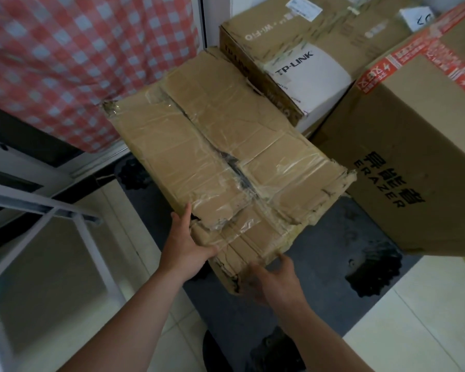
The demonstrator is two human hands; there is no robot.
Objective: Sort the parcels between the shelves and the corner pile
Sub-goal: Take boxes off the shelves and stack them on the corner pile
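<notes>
The left hand (185, 251) and right hand (274, 280) grip the near end of a battered, taped cardboard box (220, 146). It hangs above the floor mat (325, 253) — near the TP-LINK box (301, 68) and ERAZER box (414, 157).

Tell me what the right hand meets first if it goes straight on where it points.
The battered, taped cardboard box: the right hand points at its torn near corner and seems nearly on it, though blur hides contact.

Two bare forearms, uncovered right down to the picture's lower edge, end in bare hands. The left hand (184, 245) shows sharply, with thumb and fingers (208, 250) distinct. The right hand (277, 283) is blurred and soft in outline.
</notes>
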